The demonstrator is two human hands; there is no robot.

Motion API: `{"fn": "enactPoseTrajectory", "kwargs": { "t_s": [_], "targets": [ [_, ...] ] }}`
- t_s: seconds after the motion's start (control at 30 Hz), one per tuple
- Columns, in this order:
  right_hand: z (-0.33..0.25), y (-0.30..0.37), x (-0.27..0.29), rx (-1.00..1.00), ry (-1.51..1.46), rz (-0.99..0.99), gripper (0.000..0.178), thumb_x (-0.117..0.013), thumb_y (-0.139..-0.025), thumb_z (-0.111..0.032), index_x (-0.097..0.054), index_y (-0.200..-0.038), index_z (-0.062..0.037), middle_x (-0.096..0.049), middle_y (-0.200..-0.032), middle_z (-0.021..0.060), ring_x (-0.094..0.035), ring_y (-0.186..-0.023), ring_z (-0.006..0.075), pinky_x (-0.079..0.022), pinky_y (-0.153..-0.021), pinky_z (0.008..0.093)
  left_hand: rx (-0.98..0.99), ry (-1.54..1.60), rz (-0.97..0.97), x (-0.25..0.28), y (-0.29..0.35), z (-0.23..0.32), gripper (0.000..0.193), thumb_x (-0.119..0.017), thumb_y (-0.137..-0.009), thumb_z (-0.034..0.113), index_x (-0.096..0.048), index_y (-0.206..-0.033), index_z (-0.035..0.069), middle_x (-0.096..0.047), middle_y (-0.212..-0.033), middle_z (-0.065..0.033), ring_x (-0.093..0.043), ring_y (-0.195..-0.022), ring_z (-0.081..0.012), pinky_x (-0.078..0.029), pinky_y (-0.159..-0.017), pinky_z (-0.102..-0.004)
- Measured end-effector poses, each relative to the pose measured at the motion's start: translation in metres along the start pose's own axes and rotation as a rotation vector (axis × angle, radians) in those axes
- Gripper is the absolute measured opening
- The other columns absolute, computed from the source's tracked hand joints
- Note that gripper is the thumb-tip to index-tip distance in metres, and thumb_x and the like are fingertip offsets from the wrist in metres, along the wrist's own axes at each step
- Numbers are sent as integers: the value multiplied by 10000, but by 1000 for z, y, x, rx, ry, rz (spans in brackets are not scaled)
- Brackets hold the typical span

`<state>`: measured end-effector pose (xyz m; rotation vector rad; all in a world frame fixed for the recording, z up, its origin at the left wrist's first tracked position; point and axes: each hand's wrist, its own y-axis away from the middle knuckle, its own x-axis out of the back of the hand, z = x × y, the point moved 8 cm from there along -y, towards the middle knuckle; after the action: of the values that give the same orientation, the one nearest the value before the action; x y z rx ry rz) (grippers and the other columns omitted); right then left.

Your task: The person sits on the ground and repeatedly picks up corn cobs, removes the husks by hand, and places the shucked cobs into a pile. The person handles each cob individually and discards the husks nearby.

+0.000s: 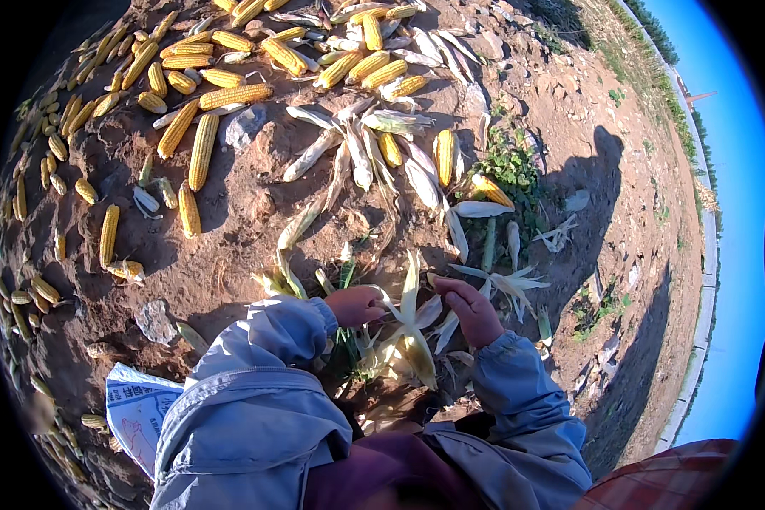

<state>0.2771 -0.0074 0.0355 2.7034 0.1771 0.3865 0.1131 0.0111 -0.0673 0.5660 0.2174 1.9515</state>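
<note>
Between my two hands, pale peeled-back corn husks (410, 319) spread upward and outward over the ground close to my body. My left hand (355, 306) is curled closed at their left side, fingertips against a strip of husk. On the right, my right hand (474, 314) has its fingers bent together and pointing inward, beside the upper husk leaves. A small yellowish bit shows at its fingertips, too small to name. Lower down, a closed pale husk (418, 357) hangs below the spread leaves. Whether an ear of corn lies inside the husks is hidden.
Husked yellow ears of corn (202, 153) lie scattered ahead and to the left. Loose dry husks (357, 144) and a green weed (510, 174) lie ahead. A white printed sack (140, 412) is by my left arm. Red plaid cloth (667, 476) shows at lower right.
</note>
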Motion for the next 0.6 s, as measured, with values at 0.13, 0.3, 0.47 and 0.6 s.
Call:
{"fn": "enactPoseTrajectory", "kwargs": {
  "t_s": [0.13, 0.3, 0.47, 0.6],
  "targets": [
    [39, 29, 0, -83, -156, 80, 233, -457, -897, -95, -547, -1092, -7, -639, -850, 61, -583, -873, 134, -419, -829, 268, 11, -69, 26, 6, -36, -24, 431, -575, -776, 293, -531, -1081, -8, -586, -921, -164, -580, -818, -287, -456, -746, -357],
    [99, 71, -30, -388, -366, 48, 295, -450, -916, -220, -577, -1022, 24, -597, -1009, 148, -571, -927, 185, -424, -845, 307, -20, -345, 310, 29, -71, -47, 408, -593, -752, 270, -538, -1082, 36, -540, -1038, -153, -487, -995, -320, -395, -864, -392],
    [113, 75, -39, -160, 218, 172, 516, -584, -814, -335, -446, -1212, -36, -382, -1289, 194, -358, -1203, 313, -285, -991, 395, -63, -579, 371, 29, -87, -58, 492, -614, -724, 300, -497, -1155, 94, -470, -1161, -138, -412, -1097, -324, -303, -937, -469],
    [153, 43, -31, -333, 642, 346, 832, -687, -664, -464, -321, -1309, -86, -271, -1366, 178, -266, -1249, 368, -232, -1013, 449, -19, -735, 120, -24, -77, -65, 583, -613, -721, 328, -426, -1233, 121, -371, -1275, -147, -325, -1196, -336, -210, -963, -572]
  ]
}}
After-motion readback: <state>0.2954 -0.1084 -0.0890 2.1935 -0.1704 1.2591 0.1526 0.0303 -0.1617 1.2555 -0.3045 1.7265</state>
